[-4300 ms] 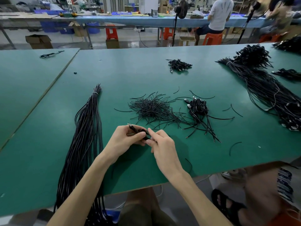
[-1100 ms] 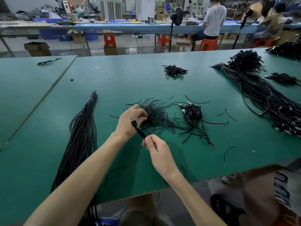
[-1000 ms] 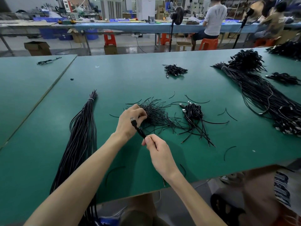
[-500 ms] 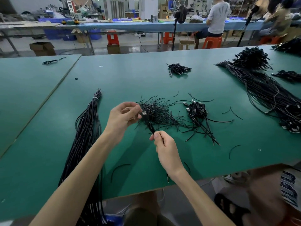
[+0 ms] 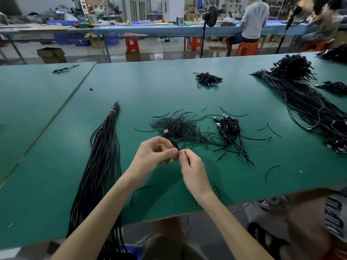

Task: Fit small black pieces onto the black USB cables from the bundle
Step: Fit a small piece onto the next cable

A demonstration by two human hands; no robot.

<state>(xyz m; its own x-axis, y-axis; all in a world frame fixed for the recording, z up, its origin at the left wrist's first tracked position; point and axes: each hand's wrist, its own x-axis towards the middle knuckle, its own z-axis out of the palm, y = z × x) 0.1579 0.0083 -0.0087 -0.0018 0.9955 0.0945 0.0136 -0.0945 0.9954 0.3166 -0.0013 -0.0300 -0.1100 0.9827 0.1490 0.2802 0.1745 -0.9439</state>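
Cable (image 5: 170,136) pinched between left hand (image 5: 152,156) and right hand (image 5: 191,169), plug outward.

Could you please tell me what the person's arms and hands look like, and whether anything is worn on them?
The left hand and right hand are bare: no gloves, rings or watch show. The left forearm and right forearm are uncovered too, with no sleeve in view.

The left hand (image 5: 153,155) drew back from the heap of small black pieces (image 5: 178,126) toward the table's near edge, let go of the plug and slid down the USB cable (image 5: 173,142) until its fingertips met the right hand (image 5: 194,170).
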